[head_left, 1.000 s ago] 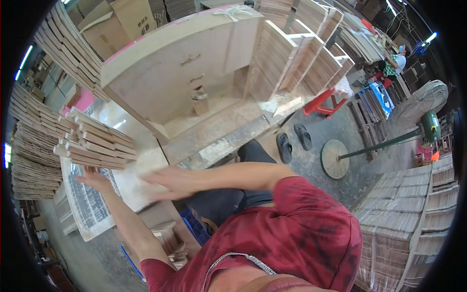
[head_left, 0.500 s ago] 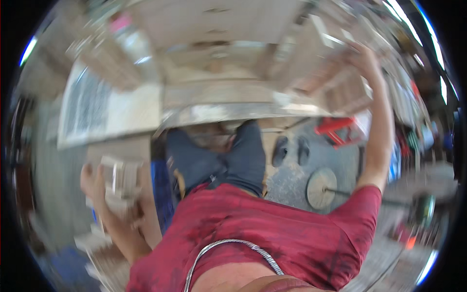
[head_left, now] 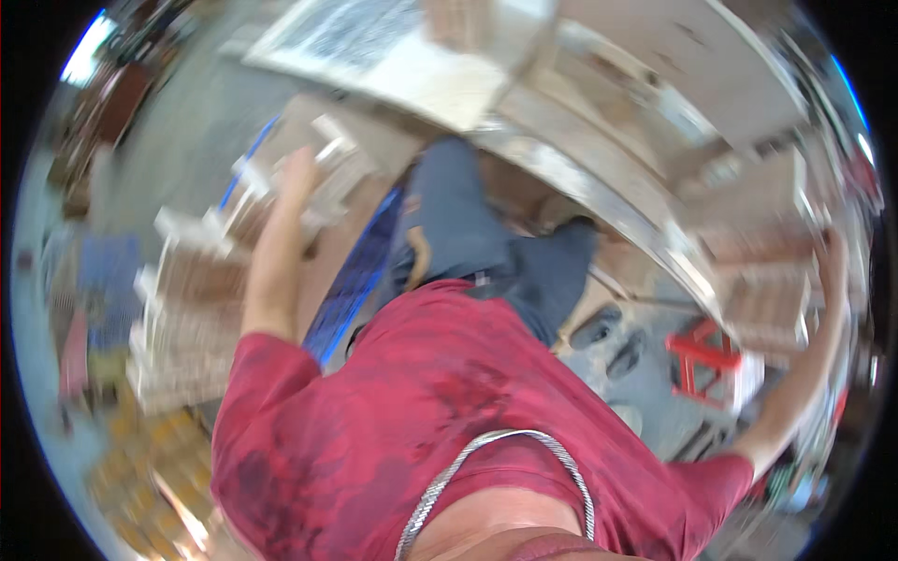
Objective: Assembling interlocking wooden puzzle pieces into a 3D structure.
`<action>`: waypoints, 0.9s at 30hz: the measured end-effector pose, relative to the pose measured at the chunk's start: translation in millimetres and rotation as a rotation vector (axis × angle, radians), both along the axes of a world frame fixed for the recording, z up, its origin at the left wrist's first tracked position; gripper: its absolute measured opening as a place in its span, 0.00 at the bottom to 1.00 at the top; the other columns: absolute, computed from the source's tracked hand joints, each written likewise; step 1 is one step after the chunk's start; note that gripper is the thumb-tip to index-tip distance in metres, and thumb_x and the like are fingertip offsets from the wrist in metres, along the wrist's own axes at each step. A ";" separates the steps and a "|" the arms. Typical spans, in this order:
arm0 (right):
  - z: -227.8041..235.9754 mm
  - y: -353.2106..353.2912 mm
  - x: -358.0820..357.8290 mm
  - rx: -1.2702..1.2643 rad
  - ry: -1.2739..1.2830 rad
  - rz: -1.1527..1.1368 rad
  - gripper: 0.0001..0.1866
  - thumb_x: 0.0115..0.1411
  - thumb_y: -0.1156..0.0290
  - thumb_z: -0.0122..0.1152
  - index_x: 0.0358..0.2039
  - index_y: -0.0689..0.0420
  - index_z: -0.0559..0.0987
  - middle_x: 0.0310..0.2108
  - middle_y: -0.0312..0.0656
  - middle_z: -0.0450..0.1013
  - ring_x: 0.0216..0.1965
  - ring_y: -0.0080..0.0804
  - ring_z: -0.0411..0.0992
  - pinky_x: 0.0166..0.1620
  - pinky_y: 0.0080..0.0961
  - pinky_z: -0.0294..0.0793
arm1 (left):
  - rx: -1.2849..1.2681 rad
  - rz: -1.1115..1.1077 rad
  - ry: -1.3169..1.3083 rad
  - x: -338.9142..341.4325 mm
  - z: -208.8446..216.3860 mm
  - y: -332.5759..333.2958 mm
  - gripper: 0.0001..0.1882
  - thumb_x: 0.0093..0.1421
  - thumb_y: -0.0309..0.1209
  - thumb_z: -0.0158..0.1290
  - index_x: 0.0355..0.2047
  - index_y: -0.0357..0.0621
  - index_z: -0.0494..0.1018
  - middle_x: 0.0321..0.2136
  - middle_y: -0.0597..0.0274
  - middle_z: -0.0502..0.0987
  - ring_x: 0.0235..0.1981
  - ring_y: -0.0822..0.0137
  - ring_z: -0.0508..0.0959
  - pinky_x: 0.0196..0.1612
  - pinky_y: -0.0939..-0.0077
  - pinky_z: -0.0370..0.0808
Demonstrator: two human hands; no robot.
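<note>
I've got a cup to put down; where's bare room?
The pale board looks bare between the wood stack and its near corner; so does grey floor left of the thin blue strip. Crowded: wooden pieces beside the left hand, wooden units by the right hand.

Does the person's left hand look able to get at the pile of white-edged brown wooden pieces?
Probably yes: the left hand is beside the white-edged wooden pieces, with nothing visible between; blur hides whether they touch.

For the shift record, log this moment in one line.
left hand: by pale wood pieces | right hand: by wood stacks | grips: blurred, unclear
</note>
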State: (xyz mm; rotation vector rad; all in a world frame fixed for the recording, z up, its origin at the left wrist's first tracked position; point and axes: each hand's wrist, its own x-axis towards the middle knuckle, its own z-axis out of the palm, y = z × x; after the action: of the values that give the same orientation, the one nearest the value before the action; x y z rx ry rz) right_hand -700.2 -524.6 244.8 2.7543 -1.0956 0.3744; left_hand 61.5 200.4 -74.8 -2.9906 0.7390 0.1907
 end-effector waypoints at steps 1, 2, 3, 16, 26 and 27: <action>3.2 32.3 49.2 -0.054 0.028 -0.011 0.13 0.59 0.69 0.62 0.40 0.66 0.79 0.34 0.55 0.77 0.39 0.44 0.76 0.42 0.40 0.72 | -0.033 0.032 -0.065 1.9 -16.7 26.7 0.19 0.53 0.39 0.62 0.40 0.38 0.81 0.42 0.39 0.81 0.45 0.43 0.82 0.49 0.50 0.78; 10.5 52.8 64.9 -0.108 -0.050 0.056 0.13 0.59 0.68 0.63 0.37 0.67 0.79 0.29 0.52 0.77 0.32 0.40 0.75 0.38 0.38 0.72 | 0.033 0.037 -0.005 15.3 -27.3 43.9 0.17 0.54 0.38 0.61 0.39 0.38 0.82 0.40 0.38 0.82 0.44 0.42 0.82 0.48 0.50 0.78; 18.8 73.5 79.5 -0.019 -0.115 -0.057 0.14 0.60 0.66 0.64 0.38 0.65 0.79 0.27 0.49 0.77 0.29 0.38 0.73 0.36 0.36 0.71 | 0.113 0.036 0.008 20.6 -28.9 54.8 0.13 0.55 0.34 0.58 0.35 0.38 0.83 0.38 0.40 0.83 0.43 0.43 0.83 0.46 0.53 0.80; -100.4 414.1 65.7 0.214 -0.764 -0.414 0.15 0.50 0.68 0.77 0.34 0.60 0.80 0.29 0.37 0.72 0.32 0.27 0.71 0.41 0.28 0.74 | -1.091 -0.284 -0.158 28.9 -13.8 55.4 0.14 0.63 0.37 0.58 0.39 0.37 0.81 0.37 0.48 0.83 0.37 0.53 0.82 0.43 0.63 0.80; -152.4 451.8 204.6 0.930 -1.001 -0.179 0.14 0.61 0.63 0.71 0.37 0.61 0.78 0.28 0.35 0.76 0.31 0.18 0.70 0.33 0.23 0.71 | -1.371 -0.729 0.577 -210.2 163.6 -126.3 0.16 0.71 0.28 0.47 0.54 0.29 0.70 0.42 0.48 0.81 0.45 0.55 0.80 0.55 0.62 0.74; -155.4 447.3 206.4 0.970 -0.989 -0.144 0.14 0.61 0.63 0.71 0.37 0.61 0.78 0.28 0.35 0.76 0.31 0.18 0.70 0.33 0.23 0.71 | -1.297 -0.742 0.671 -227.7 164.0 -132.5 0.16 0.69 0.27 0.47 0.53 0.29 0.71 0.41 0.49 0.81 0.44 0.55 0.80 0.54 0.62 0.74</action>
State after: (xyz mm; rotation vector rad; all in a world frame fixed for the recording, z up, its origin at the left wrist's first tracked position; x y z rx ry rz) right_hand -493.8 -77.3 89.4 3.2236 -2.1162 1.6944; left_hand -166.2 67.9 89.1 -3.1739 2.8902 1.0103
